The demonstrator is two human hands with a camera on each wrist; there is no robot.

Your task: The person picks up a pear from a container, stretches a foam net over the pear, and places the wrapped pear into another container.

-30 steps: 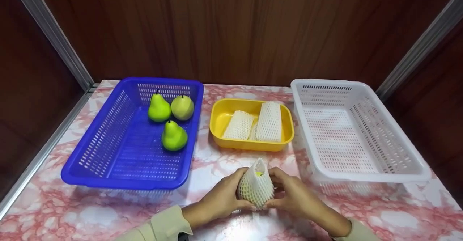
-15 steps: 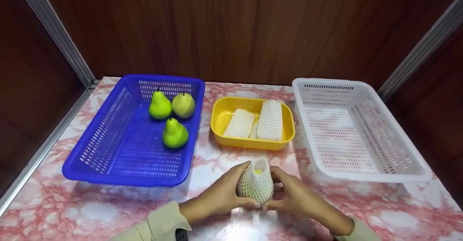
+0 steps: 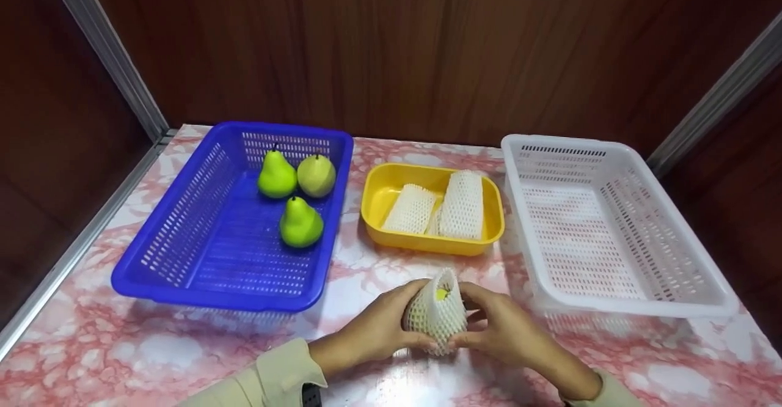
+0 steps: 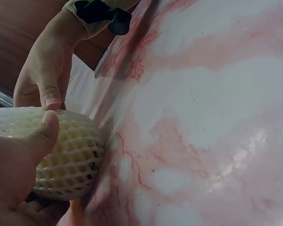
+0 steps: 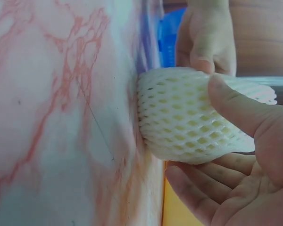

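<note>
A pear (image 3: 442, 294) stands upright on the table, wrapped in a white foam net sleeve (image 3: 435, 327). Its yellow-green top shows through the sleeve's open upper end. My left hand (image 3: 382, 327) holds the wrapped fruit from the left, thumb in front and fingers behind. From the other side my right hand (image 3: 510, 327) grips it the same way. Both thumbs lie close together on the netting in the right wrist view, where the sleeve (image 5: 188, 117) covers the pear's broad base near the tabletop.
A blue basket (image 3: 220, 300) at left holds three green pears (image 3: 301, 223). Behind the hands, a yellow tub (image 3: 427, 243) contains several foam net sleeves (image 3: 462, 205). At right stands a white basket (image 3: 635, 303). Dark wood panels (image 3: 391, 52) enclose the marbled table (image 3: 153, 352).
The head view has shifted slightly. Both hands keep their hold on the wrapped pear, which stays in about the same place; the sleeve's open top tips slightly and shows more of the fruit.
</note>
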